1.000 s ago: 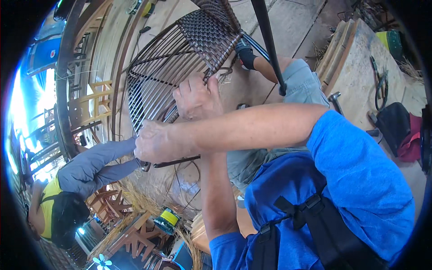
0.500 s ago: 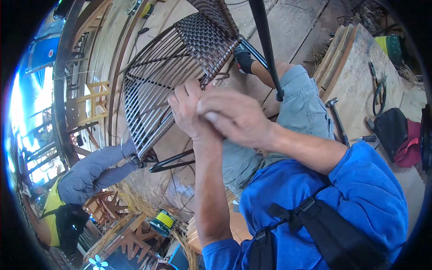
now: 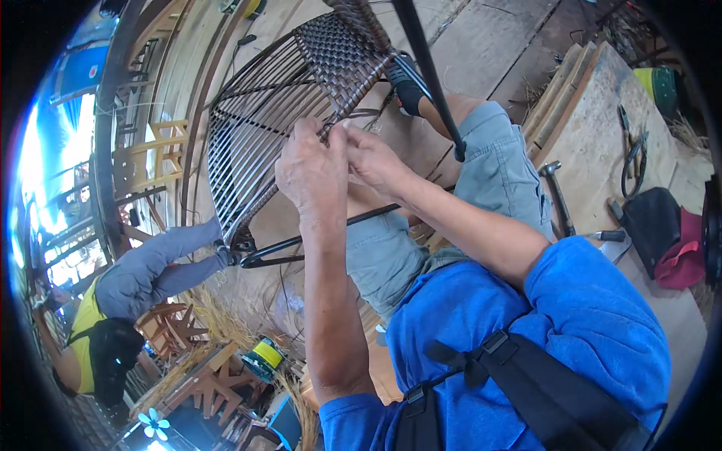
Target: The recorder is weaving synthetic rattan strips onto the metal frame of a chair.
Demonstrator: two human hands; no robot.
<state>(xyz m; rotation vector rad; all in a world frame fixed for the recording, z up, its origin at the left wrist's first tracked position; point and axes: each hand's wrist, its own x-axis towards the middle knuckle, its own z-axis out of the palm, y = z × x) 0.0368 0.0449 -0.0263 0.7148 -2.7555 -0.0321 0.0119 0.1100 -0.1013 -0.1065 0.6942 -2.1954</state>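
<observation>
A chair frame with dark brown strands (image 3: 244,143) stretched across it lies tilted in front of me, and a tight checked weave (image 3: 331,56) covers its far part. My left hand (image 3: 310,165) is closed over the near edge of the chair, where the weave meets the open strands. Right beside it, my right hand (image 3: 374,159) is closed in a pinch, its fingertips touching the left thumb. A loose brown weaving strand (image 3: 365,113) curls out just beyond the right fingers. The fingertips partly hide what they grip.
At the right, a hammer (image 3: 556,197), pliers (image 3: 635,161) and a black and dark red pouch (image 3: 662,233) lie on boards. A black chair leg (image 3: 429,71) rises near my knee. Another person in yellow (image 3: 84,331) is at the left, near a green and yellow spool (image 3: 265,357).
My right hand, blurred and raised over the left wrist before, has come down beside the left fingertips at the chair's edge. The left hand has shifted slightly left and upward in the picture.
</observation>
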